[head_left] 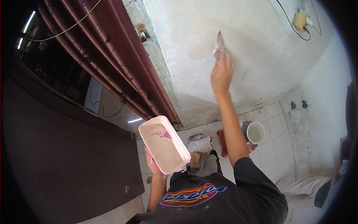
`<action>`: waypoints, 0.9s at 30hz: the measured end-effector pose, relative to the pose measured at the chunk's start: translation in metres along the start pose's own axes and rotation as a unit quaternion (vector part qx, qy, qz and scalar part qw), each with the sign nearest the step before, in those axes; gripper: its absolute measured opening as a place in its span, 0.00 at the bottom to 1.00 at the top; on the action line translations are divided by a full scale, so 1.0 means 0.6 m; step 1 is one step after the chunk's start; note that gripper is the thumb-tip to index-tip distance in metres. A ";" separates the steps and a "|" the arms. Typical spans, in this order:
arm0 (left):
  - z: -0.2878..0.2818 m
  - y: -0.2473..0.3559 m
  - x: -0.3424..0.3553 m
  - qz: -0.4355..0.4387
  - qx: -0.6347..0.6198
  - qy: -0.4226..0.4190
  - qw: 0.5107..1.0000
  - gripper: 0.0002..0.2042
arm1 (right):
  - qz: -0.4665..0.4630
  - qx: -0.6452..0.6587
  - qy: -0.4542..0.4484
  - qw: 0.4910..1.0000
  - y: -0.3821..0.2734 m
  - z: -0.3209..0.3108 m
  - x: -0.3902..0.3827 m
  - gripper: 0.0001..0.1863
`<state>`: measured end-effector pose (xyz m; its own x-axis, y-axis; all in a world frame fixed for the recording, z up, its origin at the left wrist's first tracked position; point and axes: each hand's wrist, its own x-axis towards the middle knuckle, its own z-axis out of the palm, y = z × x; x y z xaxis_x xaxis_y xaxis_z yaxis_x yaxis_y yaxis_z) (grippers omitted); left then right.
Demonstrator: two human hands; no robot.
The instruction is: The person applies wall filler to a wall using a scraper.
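My right hand (pixel 222 76) grips a narrow scraper (pixel 219 38), pinkish and smeared with white paste, held against the pale plastered wall (pixel 190 22) with the arm stretched upward; its edge is slightly blurred. Low at centre, my left hand (pixel 153 164) holds a rectangular pink plastic tray (pixel 160 151) from beneath, coated with beige paste, with some pink plastic showing through.
A maroon curtain (pixel 97 48) and dark board (pixel 67 156) are at left. A socket block (pixel 300 20) with cables hangs upper right. On the tiled floor (pixel 270 147) are a white bucket (pixel 255 132), red tray (pixel 223 142) and bags (pixel 197 143). Another person's pale-clothed legs (pixel 302 186) appear lower right.
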<state>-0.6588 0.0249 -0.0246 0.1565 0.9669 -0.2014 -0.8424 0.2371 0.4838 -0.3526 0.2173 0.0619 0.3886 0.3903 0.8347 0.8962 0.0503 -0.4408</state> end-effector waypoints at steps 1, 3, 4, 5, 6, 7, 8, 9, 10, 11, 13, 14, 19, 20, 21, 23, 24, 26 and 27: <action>0.000 -0.001 0.000 -0.004 -0.003 -0.004 1.000 0.29 | -0.002 -0.021 -0.005 1.000 -0.014 0.016 -0.019 0.25; -0.003 -0.001 -0.003 0.000 0.001 0.006 1.000 0.29 | -0.003 -0.041 -0.010 0.999 -0.040 0.034 -0.053 0.27; -0.003 -0.001 -0.004 0.003 0.003 0.016 1.000 0.29 | 0.005 -0.012 -0.029 0.999 -0.051 0.037 -0.068 0.27; 0.000 -0.001 -0.001 0.003 0.004 0.015 1.000 0.29 | 0.012 0.016 -0.047 0.999 -0.060 0.037 -0.076 0.27; 0.004 -0.001 0.000 0.005 0.008 0.001 1.000 0.29 | 0.013 0.015 -0.046 0.999 -0.065 0.035 -0.079 0.27; 0.007 0.000 0.002 0.008 0.011 -0.014 1.000 0.29 | 0.019 0.056 -0.040 0.997 -0.070 0.031 -0.081 0.24; 0.008 0.000 0.003 0.007 0.012 -0.014 1.000 0.29 | 0.026 0.097 -0.034 0.994 -0.072 0.027 -0.084 0.21; 0.009 0.001 0.003 0.013 0.020 -0.009 1.000 0.29 | 0.026 0.096 -0.033 0.994 -0.069 0.022 -0.087 0.21; 0.010 0.001 0.004 0.018 0.028 -0.003 0.999 0.29 | 0.142 0.196 -0.085 0.967 -0.061 0.016 -0.091 0.18; 0.017 0.001 0.005 0.016 0.028 -0.004 0.999 0.29 | 0.254 0.289 -0.134 0.913 -0.048 0.010 -0.093 0.16; 0.031 0.000 0.005 0.006 -0.008 0.019 1.000 0.24 | 0.308 0.366 -0.133 0.868 -0.016 0.002 -0.095 0.14; 0.029 -0.001 0.005 0.003 -0.010 0.018 1.000 0.24 | 0.368 0.490 -0.066 0.788 -0.008 -0.007 -0.091 0.15; 0.025 -0.004 0.007 -0.011 0.001 0.031 0.999 0.24 | 0.446 0.639 0.012 0.627 0.032 -0.047 -0.075 0.17; 0.020 -0.004 0.008 -0.013 0.002 0.031 0.999 0.24 | 0.451 0.633 0.012 0.630 0.039 -0.048 -0.076 0.16; 0.011 -0.005 0.010 -0.018 0.005 0.020 1.000 0.26 | 0.451 0.632 0.013 0.630 0.044 -0.046 -0.076 0.16; -0.002 -0.006 0.014 -0.023 0.009 0.010 1.000 0.29 | 0.430 0.570 0.027 0.699 0.044 -0.041 -0.068 0.16; -0.006 -0.007 0.016 -0.028 0.005 0.004 1.000 0.29 | 0.422 0.549 0.058 0.720 0.037 -0.035 -0.061 0.15; -0.007 -0.009 0.016 -0.031 0.000 -0.002 1.000 0.29 | 0.428 0.489 0.029 0.760 0.020 -0.027 -0.051 0.16; -0.002 -0.011 0.017 -0.034 -0.002 -0.003 0.999 0.29 | 0.431 0.423 0.007 0.797 0.020 -0.029 -0.044 0.16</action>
<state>-0.6523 0.0327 -0.0310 0.2163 0.9492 -0.2284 -0.8314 0.3017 0.4667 -0.3481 0.1914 0.0404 0.7894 0.6053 0.1025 -0.1672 0.3726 -0.9128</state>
